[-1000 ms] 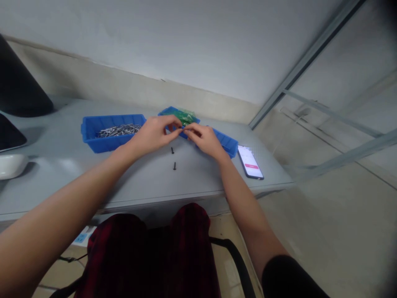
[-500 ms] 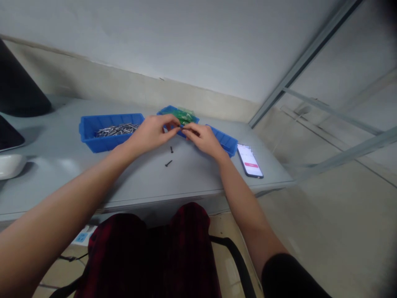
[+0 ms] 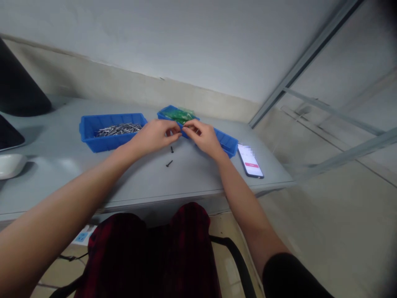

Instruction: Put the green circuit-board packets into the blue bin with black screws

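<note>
My left hand (image 3: 158,134) and my right hand (image 3: 203,136) meet almost fingertip to fingertip over the desk, both in a pinch. Whatever lies between the fingers is too small or hidden to make out. Just behind the fingertips is a blue bin (image 3: 163,111) with green plastic bags (image 3: 180,114) in it. Two dark screws (image 3: 169,164) lie loose on the desk below my hands. Left of my left hand stands a blue bin (image 3: 105,145) holding many silvery metal pins or nails (image 3: 116,129). Another blue bin (image 3: 228,142) is partly covered by my right hand.
A phone (image 3: 249,162) with a lit screen lies near the right end of the grey desk (image 3: 149,182). At the left are a white mouse-like object (image 3: 11,165) and a dark cylinder (image 3: 21,91). A metal frame (image 3: 288,82) rises at the right.
Both hands have shifted slightly down, with fingers more curled. The small dark thing seen between the fingertips earlier no longer shows clearly. Bins, loose screws and phone have stayed put.
</note>
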`<control>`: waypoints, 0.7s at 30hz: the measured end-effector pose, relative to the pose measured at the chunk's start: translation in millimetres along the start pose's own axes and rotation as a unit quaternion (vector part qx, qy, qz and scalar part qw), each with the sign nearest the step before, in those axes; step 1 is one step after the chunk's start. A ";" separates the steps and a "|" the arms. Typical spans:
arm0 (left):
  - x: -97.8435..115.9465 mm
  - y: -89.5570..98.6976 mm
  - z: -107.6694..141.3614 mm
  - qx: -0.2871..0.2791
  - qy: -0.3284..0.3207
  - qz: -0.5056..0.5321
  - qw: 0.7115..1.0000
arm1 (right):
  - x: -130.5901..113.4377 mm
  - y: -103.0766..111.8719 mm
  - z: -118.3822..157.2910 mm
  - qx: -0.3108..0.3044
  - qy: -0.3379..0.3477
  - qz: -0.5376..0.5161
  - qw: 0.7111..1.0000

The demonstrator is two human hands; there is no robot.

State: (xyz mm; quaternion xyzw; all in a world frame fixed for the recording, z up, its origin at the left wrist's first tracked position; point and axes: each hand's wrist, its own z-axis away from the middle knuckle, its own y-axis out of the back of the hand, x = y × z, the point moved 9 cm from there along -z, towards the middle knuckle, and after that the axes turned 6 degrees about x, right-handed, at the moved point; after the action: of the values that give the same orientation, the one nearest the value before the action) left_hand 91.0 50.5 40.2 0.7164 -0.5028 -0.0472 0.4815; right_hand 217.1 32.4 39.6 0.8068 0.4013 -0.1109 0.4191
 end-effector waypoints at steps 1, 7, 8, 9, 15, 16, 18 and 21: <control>0.1 0.1 0.1 0.000 0.002 0.001 1.000 | 1.5 0.5 -0.2 0.006 -0.006 -0.001 1.000; -1.7 0.6 0.1 0.005 -0.001 0.000 1.000 | -1.3 -0.1 1.0 -0.006 -0.006 -0.015 1.000; -2.3 -0.1 0.2 0.003 -0.001 -0.001 1.000 | -2.7 -1.1 1.4 -0.014 -0.003 -0.012 1.000; -2.9 -0.9 0.3 0.001 -0.001 -0.002 1.000 | -4.3 -2.5 1.8 -0.023 0.001 -0.008 1.000; -4.3 -4.2 1.3 -0.009 0.004 0.026 1.000 | -10.0 -11.7 3.5 -0.056 0.018 -0.007 0.998; -4.2 -4.4 1.4 -0.010 0.006 0.031 0.999 | -10.1 -12.5 3.7 -0.057 0.017 -0.013 0.998; -4.2 -3.8 1.1 -0.008 0.010 0.038 0.999 | -9.7 -13.3 3.8 -0.057 0.014 -0.023 0.998; -4.7 -1.4 0.1 0.004 0.016 0.053 0.998 | -9.6 -11.9 4.1 -0.052 0.009 -0.029 0.998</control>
State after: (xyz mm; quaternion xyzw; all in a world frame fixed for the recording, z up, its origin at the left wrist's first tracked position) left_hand 89.6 54.0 37.2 0.6910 -0.5324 -0.0079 0.4889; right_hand 202.6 27.8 34.9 0.7728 0.4336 -0.0942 0.4538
